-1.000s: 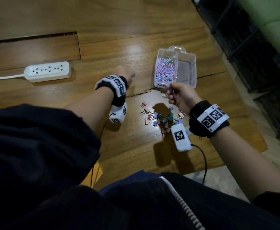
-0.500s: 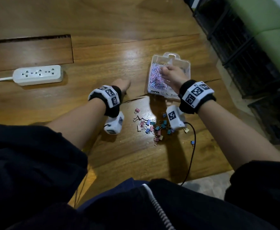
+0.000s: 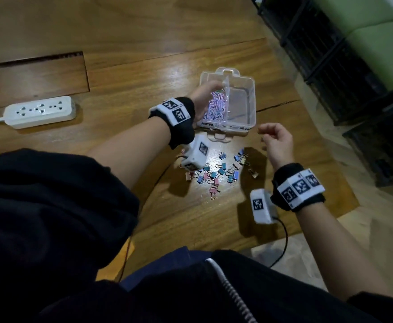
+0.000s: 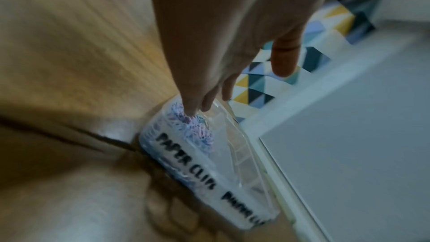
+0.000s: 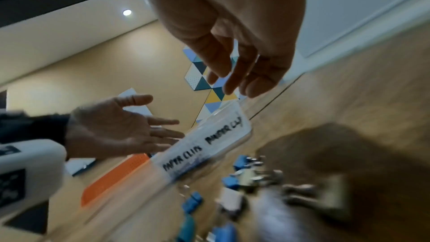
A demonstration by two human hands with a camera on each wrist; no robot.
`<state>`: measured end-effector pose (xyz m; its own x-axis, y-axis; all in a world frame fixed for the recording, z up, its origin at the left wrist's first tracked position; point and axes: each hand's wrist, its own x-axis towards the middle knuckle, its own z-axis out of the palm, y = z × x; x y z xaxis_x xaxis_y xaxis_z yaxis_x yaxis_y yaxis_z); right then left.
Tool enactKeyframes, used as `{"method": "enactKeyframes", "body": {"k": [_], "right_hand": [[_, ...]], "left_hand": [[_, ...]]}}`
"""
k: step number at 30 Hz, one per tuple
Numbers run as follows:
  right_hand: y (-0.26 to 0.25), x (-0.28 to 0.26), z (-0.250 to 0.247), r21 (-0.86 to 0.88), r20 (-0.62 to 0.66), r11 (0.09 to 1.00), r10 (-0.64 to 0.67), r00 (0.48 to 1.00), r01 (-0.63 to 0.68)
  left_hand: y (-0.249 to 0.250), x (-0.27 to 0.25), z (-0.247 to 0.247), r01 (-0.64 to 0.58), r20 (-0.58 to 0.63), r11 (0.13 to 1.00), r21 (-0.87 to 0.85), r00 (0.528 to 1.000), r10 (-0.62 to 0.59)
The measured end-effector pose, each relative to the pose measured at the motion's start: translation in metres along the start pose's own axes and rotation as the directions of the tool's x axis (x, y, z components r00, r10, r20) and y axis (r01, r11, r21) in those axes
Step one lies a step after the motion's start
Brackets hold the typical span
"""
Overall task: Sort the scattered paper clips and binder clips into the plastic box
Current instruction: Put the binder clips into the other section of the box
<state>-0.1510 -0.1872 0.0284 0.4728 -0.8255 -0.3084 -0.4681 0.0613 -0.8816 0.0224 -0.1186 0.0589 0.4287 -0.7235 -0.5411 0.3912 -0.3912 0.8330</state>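
Note:
The clear plastic box (image 3: 249, 89) stands open on the wooden table, its front label reading "PAPER CLIPS" (image 4: 186, 161). Pink and purple paper clips (image 3: 214, 110) fill its left compartment; the right compartment looks bare. My left hand (image 3: 204, 94) reaches into the left compartment, its straight fingers (image 4: 190, 106) touching the paper clips (image 4: 197, 130). My right hand (image 3: 275, 138) hovers near the box's front right corner, fingers (image 5: 239, 76) relaxed and holding nothing. Several coloured binder clips (image 3: 216, 171) lie scattered in front of the box (image 5: 209, 144), between my wrists.
A white power strip (image 3: 39, 111) lies at the far left. Black wire crates (image 3: 330, 66) stand beyond the table's right edge. The table's front edge (image 3: 326, 220) runs just under my right wrist. A dark slot (image 3: 34, 58) cuts the tabletop at the back left.
My right hand, which carried a paper clip to the box's left compartment, has drawn back to the near right, empty. My left hand has moved off the table into that compartment.

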Motion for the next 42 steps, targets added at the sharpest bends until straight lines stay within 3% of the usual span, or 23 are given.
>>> {"method": "enactKeyframes", "body": {"k": [3, 5, 7, 10, 14, 17, 19, 23, 26, 28, 31, 34, 42], "right_hand": [[0.02, -0.014, -0.014, -0.438, 0.018, 0.898, 0.045, 0.999, -0.033], [0.025, -0.026, -0.022, -0.616, 0.057, 0.78, 0.185, 0.981, -0.111], [0.027, -0.036, -0.025, -0.648, 0.091, 0.738, 0.319, 0.944, -0.187], [0.033, -0.044, -0.02, -0.635, 0.134, 0.746, 0.363, 0.922, -0.202], [0.044, -0.047, 0.001, -0.622, 0.176, 0.779, 0.238, 0.955, -0.08], [0.049, -0.047, 0.015, -0.499, 0.198, 0.866, 0.109, 0.974, 0.005], [0.05, -0.048, 0.017, -0.485, 0.172, 0.874, 0.046, 0.984, 0.044], [0.049, -0.047, 0.007, -0.665, 0.165, 0.744, 0.065, 0.984, 0.062], [0.046, -0.042, 0.008, -0.735, 0.249, 0.662, 0.064, 0.966, 0.146], [0.044, -0.039, 0.01, -0.734, 0.302, 0.65, 0.051, 0.952, 0.198], [0.045, -0.039, 0.011, -0.703, 0.329, 0.671, 0.012, 0.944, 0.236], [0.047, -0.041, 0.011, -0.653, 0.328, 0.716, -0.028, 0.944, 0.248], [0.055, -0.041, 0.009, -0.574, 0.298, 0.79, -0.043, 0.954, 0.215]], "left_hand": [[-0.011, -0.009, -0.004, -0.061, -0.023, 0.934, 0.353, 0.997, 0.074], [-0.024, -0.019, -0.013, -0.096, -0.033, 0.832, 0.546, 0.99, 0.136], [-0.041, -0.035, -0.017, -0.142, -0.004, 0.735, 0.663, 0.981, 0.194], [-0.07, -0.055, -0.021, -0.144, 0.01, 0.463, 0.874, 0.96, 0.28], [-0.107, -0.071, -0.021, -0.009, -0.028, 0.304, 0.953, 0.993, 0.118], [-0.121, -0.075, -0.011, -0.025, -0.009, 0.28, 0.96, 0.993, 0.119], [-0.126, -0.077, -0.003, -0.044, 0.004, 0.281, 0.959, 0.99, 0.142], [-0.128, -0.079, 0.002, -0.077, 0.034, 0.182, 0.98, 0.973, 0.228], [-0.125, -0.081, 0.004, -0.106, 0.081, 0.111, 0.988, 0.974, 0.21], [-0.126, -0.084, 0.008, -0.118, 0.092, 0.107, 0.987, 0.971, 0.22], [-0.129, -0.088, 0.014, -0.118, 0.084, 0.135, 0.984, 0.969, 0.234], [-0.126, -0.088, 0.016, -0.107, 0.079, 0.159, 0.981, 0.982, 0.17], [-0.125, -0.079, 0.019, -0.18, 0.161, 0.118, 0.977, 0.975, 0.153]]}}
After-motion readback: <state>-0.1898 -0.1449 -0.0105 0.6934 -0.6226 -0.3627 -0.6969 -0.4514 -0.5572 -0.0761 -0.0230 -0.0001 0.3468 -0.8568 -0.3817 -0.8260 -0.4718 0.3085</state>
